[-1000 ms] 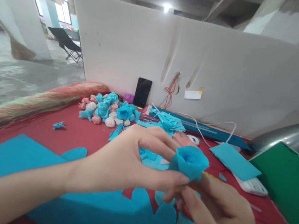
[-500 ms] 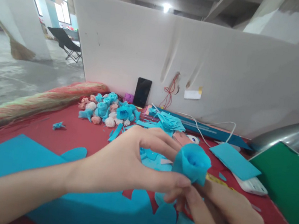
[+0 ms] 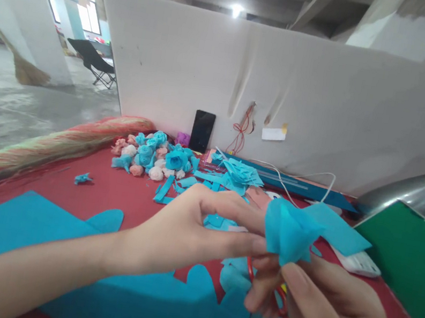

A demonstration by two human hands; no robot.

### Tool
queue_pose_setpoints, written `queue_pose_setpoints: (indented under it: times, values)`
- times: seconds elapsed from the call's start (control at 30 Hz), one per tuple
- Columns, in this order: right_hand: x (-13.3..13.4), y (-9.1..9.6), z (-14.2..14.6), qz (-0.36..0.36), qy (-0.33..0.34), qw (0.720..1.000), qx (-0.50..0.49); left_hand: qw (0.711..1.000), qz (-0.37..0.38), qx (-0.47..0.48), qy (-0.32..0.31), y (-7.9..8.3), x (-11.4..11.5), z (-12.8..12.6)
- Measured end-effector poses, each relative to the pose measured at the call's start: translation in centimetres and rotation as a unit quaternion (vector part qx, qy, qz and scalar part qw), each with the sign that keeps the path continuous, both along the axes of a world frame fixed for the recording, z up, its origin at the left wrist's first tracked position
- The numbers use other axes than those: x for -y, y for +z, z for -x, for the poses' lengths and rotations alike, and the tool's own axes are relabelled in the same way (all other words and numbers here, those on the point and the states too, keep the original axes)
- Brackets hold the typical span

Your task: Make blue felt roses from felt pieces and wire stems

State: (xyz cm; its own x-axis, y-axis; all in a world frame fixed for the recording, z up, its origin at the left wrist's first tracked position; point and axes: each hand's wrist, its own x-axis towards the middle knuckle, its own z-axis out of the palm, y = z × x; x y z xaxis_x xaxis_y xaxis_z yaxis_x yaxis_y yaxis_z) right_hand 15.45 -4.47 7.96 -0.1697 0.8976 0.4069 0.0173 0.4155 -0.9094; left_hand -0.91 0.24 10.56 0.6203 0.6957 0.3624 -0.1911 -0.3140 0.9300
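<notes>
A blue crepe-paper flower (image 3: 291,229) is between my two hands, its petals flaring upward and tilted to the right. My left hand (image 3: 217,225) pinches its left side between thumb and fingers. From below, my right hand (image 3: 337,310) grips the flower's narrow base with thumb and forefinger. Red handles of what look like scissors (image 3: 250,268) show partly behind my fingers. Beneath my hands lies a large blue paper sheet (image 3: 155,307) with a scalloped edge, and cut blue petals (image 3: 234,274) rest beside it.
Finished blue, pink and white paper flowers (image 3: 145,156) are heaped at the back left. Blue paper strips (image 3: 164,189) and a stack of cut pieces (image 3: 242,174) lie behind my hands. A black phone (image 3: 202,131) leans against the white board (image 3: 179,66). On the right stand a green board (image 3: 410,268) and a metal kettle (image 3: 407,189).
The flower has tipped, so its side shows now instead of its open top. Both hands have shifted slightly right, and the red handles have come into clearer view.
</notes>
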Motion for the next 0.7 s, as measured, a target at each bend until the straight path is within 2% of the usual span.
queue_pose_setpoints:
  times: [0.13, 0.27, 0.37, 0.43, 0.6, 0.7]
  values:
    - [-0.09, 0.27, 0.62, 0.002, -0.038, 0.999, 0.023, 1.0, 0.019, 0.022, 0.002, -0.06, -0.05, -0.09]
    - [0.14, 0.42, 0.79, -0.055, -0.087, 0.991, 0.083, 0.998, 0.046, 0.038, -0.019, -0.13, -0.08, -0.25]
    - [0.14, 0.41, 0.76, -0.092, -0.104, 0.982, 0.126, 0.996, 0.073, 0.05, -0.005, -0.1, 0.04, -0.39]
    - [0.05, 0.43, 0.8, -0.124, -0.117, 0.978, 0.119, 0.994, 0.089, 0.058, -0.001, -0.12, 0.14, -0.44]
    - [-0.13, 0.66, 0.9, -0.166, -0.126, 0.97, 0.126, 0.987, 0.125, 0.077, -0.071, -0.43, 0.18, -0.5]
    - [-0.13, 0.76, 0.84, -0.176, -0.131, 0.966, 0.139, 0.987, 0.115, 0.083, -0.07, -0.61, 0.0, -0.52]
